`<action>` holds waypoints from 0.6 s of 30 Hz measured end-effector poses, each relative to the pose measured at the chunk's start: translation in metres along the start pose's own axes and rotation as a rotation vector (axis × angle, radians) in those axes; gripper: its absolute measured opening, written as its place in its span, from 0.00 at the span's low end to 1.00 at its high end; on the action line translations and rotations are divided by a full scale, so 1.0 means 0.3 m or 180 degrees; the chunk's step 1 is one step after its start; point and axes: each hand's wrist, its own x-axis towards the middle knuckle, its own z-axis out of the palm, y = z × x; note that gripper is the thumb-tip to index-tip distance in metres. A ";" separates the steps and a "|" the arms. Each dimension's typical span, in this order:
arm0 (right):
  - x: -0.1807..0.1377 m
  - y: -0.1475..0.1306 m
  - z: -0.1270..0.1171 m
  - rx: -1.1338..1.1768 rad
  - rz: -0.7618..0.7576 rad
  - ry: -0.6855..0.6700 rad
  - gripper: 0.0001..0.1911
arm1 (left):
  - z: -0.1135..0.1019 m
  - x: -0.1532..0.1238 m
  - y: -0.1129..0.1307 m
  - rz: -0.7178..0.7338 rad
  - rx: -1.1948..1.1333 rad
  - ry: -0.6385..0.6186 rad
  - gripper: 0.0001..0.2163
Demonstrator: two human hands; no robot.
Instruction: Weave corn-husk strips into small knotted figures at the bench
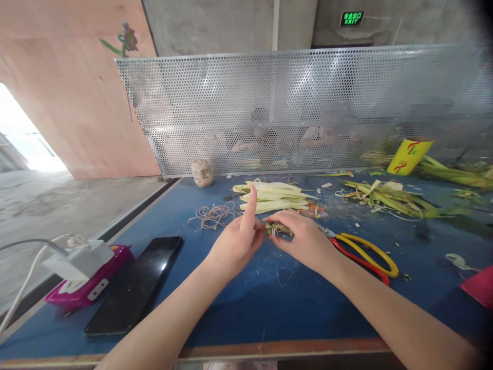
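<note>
Both my hands meet over the blue table (269, 298) around a small green and straw-coloured woven leaf piece (278, 229). My left hand (239, 239) pinches its left end, with the index finger sticking straight up. My right hand (304, 236) is closed over its right side, covering most of it. Just beyond my hands lies a pile of pale leaf strips (275, 197). Yellow and red scissors (364, 254) rest on the table right beside my right wrist.
A tangle of thin string (213, 215) and a twine ball (202, 172) lie back left. A black phone (134, 285) and a pink power strip with a white plug (82, 272) sit at left. Green leaf scraps (389, 198), a yellow cup (409, 155) and a perforated metal screen (308, 103) stand behind.
</note>
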 end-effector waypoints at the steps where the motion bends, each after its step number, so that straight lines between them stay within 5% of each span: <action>1: 0.000 0.002 0.000 0.0069 0.0048 -0.0007 0.12 | 0.001 -0.001 0.000 0.0005 -0.0002 0.0002 0.37; 18: -0.005 0.018 0.019 0.0344 0.0101 0.0227 0.13 | -0.010 0.002 0.024 0.0016 0.0268 -0.0195 0.35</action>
